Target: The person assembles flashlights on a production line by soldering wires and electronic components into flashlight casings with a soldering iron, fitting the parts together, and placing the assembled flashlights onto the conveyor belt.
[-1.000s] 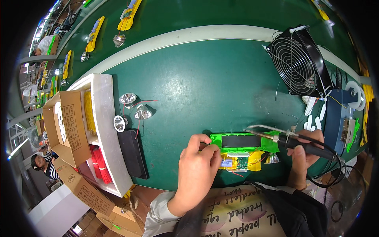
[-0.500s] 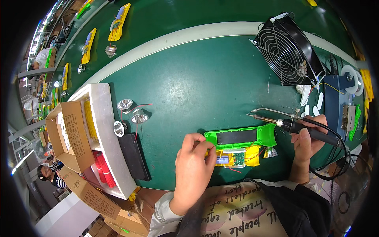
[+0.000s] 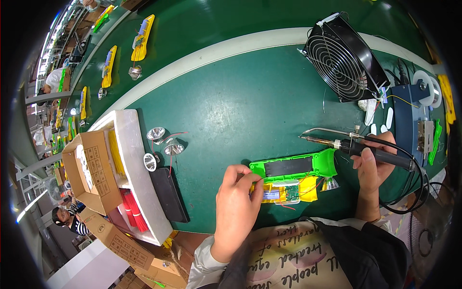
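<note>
My right hand [image 3: 377, 164] grips a soldering iron [image 3: 373, 154] with a thin curved metal tube along its top; the tip points left, above and apart from the work. My left hand [image 3: 239, 202] is closed in a pinch at the left end of a green plastic shell [image 3: 325, 164], which has a black pad inside. What lies between its fingertips is hidden. Just below the green shell is a yellow plastic shell [image 3: 309, 190], carrying a green circuit board [image 3: 292, 193], a purple-blue cell [image 3: 272, 194] and thin red wires. A silver reflector [image 3: 330, 184] sits at its right end.
On the left stand a white foam box [image 3: 132, 144] with red and yellow wires, a cardboard box [image 3: 103, 178], several reflectors [image 3: 173, 147] and a black slab [image 3: 169, 195]. A black fan [image 3: 339, 60] and blue device [image 3: 409, 115] are at right. Yellow shells [image 3: 142, 38] lie beyond the pale strip.
The whole view has shifted slightly. The soldering iron's tip sits a touch higher and further left. My left hand keeps its pinch at the same end of the shells.
</note>
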A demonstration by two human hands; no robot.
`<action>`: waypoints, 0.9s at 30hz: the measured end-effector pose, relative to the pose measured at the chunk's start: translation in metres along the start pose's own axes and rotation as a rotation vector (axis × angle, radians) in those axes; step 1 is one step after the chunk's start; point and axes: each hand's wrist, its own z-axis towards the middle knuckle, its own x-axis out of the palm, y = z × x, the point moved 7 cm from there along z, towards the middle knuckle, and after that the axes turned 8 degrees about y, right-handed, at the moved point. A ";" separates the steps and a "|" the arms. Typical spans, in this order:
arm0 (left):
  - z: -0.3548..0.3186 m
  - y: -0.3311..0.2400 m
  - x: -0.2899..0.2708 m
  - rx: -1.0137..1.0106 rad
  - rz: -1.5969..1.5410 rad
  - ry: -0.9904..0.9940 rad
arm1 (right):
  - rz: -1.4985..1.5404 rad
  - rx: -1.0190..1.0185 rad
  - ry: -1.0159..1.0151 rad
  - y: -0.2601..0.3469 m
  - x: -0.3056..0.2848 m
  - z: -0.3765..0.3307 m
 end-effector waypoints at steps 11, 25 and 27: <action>0.001 0.000 0.004 0.029 0.005 0.023 | -0.049 0.066 -0.019 -0.005 0.001 -0.001; 0.007 0.000 0.006 -0.010 -0.026 0.069 | -0.043 0.071 -0.024 -0.006 0.001 0.000; 0.008 0.002 0.009 -0.016 -0.027 0.064 | -0.046 0.073 -0.029 -0.006 0.001 0.001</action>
